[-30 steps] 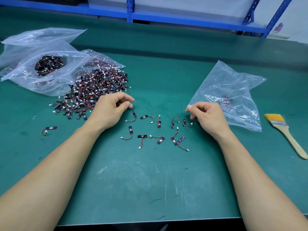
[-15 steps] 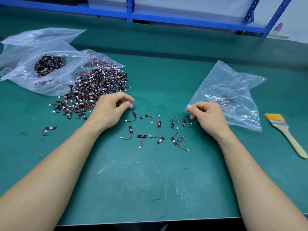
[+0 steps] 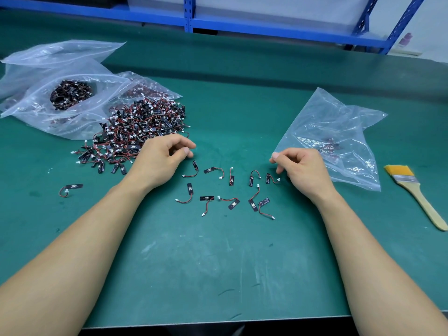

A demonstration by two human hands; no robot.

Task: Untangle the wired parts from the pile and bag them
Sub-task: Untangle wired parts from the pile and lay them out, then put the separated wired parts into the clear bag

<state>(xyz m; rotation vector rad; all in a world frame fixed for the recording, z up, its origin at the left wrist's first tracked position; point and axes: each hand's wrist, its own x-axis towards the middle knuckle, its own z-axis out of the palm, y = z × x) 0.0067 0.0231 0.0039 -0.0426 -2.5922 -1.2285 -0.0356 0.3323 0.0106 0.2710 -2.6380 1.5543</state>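
Observation:
A tangled pile of small black parts with red wires and white plugs point(image 3: 138, 132) lies on the green mat at the left. Several separated parts point(image 3: 230, 190) are spread in two rows between my hands. My left hand point(image 3: 160, 158) rests at the pile's near edge, fingers loosely curled, holding nothing I can see. My right hand point(image 3: 300, 170) rests on the mat with curled fingers beside the corner of a clear plastic bag point(image 3: 339, 132), which holds a few parts. Whether it touches the bag is unclear.
Large clear bags point(image 3: 48, 93) with more parts lie at the far left. One stray part point(image 3: 70, 189) sits left of my left forearm. A wooden brush point(image 3: 417, 192) lies at the right. Blue shelving point(image 3: 242, 23) runs along the back.

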